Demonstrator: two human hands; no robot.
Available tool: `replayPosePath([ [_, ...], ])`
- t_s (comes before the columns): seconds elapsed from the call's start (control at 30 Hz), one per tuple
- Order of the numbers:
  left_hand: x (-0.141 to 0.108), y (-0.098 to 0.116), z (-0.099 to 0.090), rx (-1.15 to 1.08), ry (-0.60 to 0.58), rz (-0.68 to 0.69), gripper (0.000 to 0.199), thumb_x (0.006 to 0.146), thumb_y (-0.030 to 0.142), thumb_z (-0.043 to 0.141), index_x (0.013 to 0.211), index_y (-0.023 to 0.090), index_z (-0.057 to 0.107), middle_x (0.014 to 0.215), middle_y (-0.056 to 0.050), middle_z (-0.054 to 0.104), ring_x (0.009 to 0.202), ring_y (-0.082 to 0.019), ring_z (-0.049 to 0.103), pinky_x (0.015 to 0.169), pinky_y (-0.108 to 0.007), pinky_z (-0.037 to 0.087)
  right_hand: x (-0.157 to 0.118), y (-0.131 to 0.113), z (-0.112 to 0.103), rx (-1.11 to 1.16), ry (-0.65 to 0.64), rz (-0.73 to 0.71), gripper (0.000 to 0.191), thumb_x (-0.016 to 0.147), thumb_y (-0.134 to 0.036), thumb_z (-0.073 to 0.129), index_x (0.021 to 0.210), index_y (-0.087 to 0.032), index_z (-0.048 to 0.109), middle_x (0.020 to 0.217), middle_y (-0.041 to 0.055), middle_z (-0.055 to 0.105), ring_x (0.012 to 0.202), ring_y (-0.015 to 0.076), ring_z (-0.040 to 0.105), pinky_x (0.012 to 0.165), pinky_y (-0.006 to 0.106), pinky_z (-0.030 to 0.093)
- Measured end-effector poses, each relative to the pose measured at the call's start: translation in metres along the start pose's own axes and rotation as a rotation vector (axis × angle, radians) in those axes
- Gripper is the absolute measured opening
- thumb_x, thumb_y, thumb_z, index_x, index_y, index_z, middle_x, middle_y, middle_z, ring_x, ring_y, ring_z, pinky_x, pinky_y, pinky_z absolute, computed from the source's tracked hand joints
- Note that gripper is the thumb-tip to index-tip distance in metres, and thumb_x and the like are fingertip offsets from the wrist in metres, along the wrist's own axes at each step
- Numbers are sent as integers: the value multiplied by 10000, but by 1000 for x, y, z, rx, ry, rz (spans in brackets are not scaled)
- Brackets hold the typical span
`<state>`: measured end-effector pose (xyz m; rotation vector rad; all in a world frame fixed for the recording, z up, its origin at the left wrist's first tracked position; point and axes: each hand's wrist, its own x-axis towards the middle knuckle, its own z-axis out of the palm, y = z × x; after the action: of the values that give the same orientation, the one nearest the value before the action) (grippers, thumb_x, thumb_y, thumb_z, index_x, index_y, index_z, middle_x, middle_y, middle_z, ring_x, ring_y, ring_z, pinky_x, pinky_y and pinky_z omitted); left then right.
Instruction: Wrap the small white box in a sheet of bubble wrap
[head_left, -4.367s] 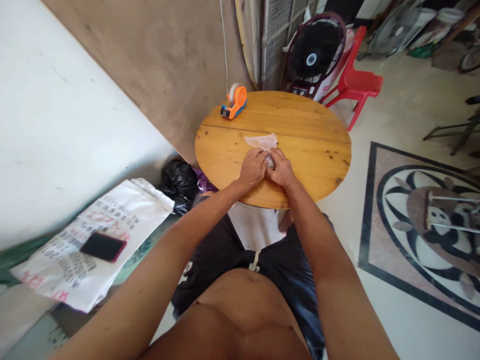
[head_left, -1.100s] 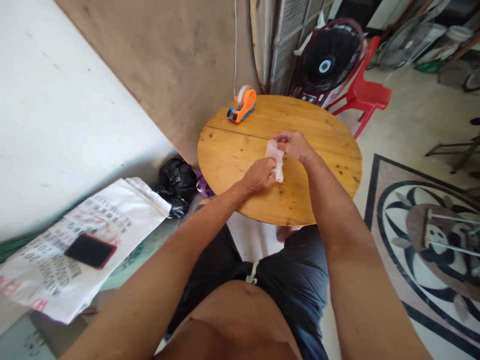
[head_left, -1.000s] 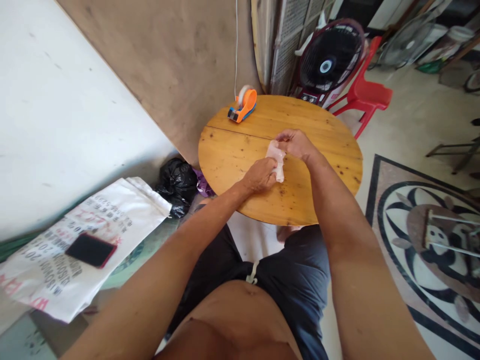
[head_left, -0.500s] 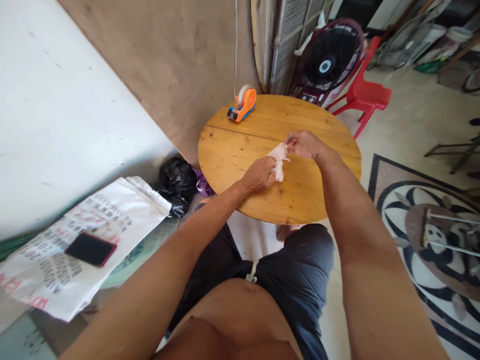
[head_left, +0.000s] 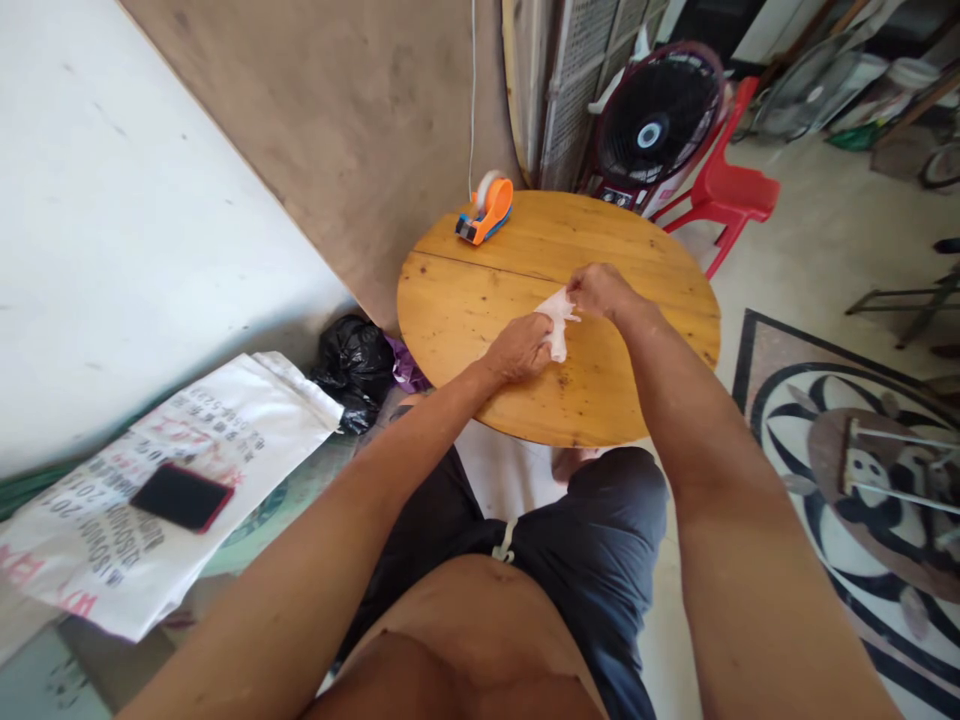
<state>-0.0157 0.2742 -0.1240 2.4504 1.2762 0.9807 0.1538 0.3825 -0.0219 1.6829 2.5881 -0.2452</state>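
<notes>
A thin, crumpled, whitish piece (head_left: pixel 557 318) with ragged, finger-like bits on its right side is held between my hands above the round wooden table. It may be tissue or thin plastic; I cannot tell which. My left hand (head_left: pixel 519 348) is closed around its lower left part. At its upper right edge, the fingertips of my right hand (head_left: pixel 598 290) are pinched together on it. Beyond them, near the table's back left edge, stands an orange tape dispenser (head_left: pixel 491 208) with a roll of tape in it.
The round table (head_left: pixel 465 330) stands in front of my knees. To the left, a phone (head_left: pixel 184 497) lies on a folded white printed sack (head_left: pixel 262 400), near black plastic bags (head_left: pixel 354 355). Behind the table are a fan (head_left: pixel 660 115) and a red chair (head_left: pixel 739 190).
My right hand has shifted slightly left, and its forearm has swung inward a little. My left hand and the whitish piece stay almost in place.
</notes>
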Motion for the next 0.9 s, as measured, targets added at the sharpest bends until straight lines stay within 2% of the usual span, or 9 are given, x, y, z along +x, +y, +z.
replayPosePath([
  [0.17,0,-1,1,-3,-8,-6,298,890,304,433,1148,173,507,1152,-173,639,1098,-298,622,1035,-469,493,2,6,9,18,20,-53,325,784,-116,600,1025,-221,792,935,53,798,950,231,731,859,303,545],
  [0.37,0,0,0,-13,6,-17,292,891,305,434,1143,181,515,1132,-161,640,1083,-291,621,1028,-462,497,-1,12,19,36,114,0,175,749,-106,672,830,-225,772,800,77,737,945,290,684,929,403,521],
  [0.5,-1,1,-1,-17,4,-19,275,896,304,427,1135,202,516,1127,-146,639,1094,-294,620,1026,-476,495,-5,11,17,106,75,24,158,757,-101,667,782,-226,759,782,72,728,961,287,676,951,397,508],
  [0.63,-2,-1,1,-9,7,-14,289,903,299,419,1151,187,515,1144,-159,634,1095,-292,620,1016,-471,493,-7,12,9,157,50,18,199,769,-90,611,825,-215,756,789,46,732,913,247,696,891,346,513],
  [0.83,-3,-3,5,5,30,-3,296,913,306,414,1156,172,518,1126,-162,640,1040,-284,630,965,-457,502,-5,26,1,537,5,49,24,752,-175,702,756,-198,705,680,35,687,707,198,638,724,346,545],
  [0.9,-2,-4,6,7,29,-8,296,909,309,417,1147,169,524,1123,-164,643,1024,-282,637,947,-451,506,-5,32,2,668,-22,40,52,741,-211,749,737,-207,697,704,50,698,709,202,634,711,365,562],
])
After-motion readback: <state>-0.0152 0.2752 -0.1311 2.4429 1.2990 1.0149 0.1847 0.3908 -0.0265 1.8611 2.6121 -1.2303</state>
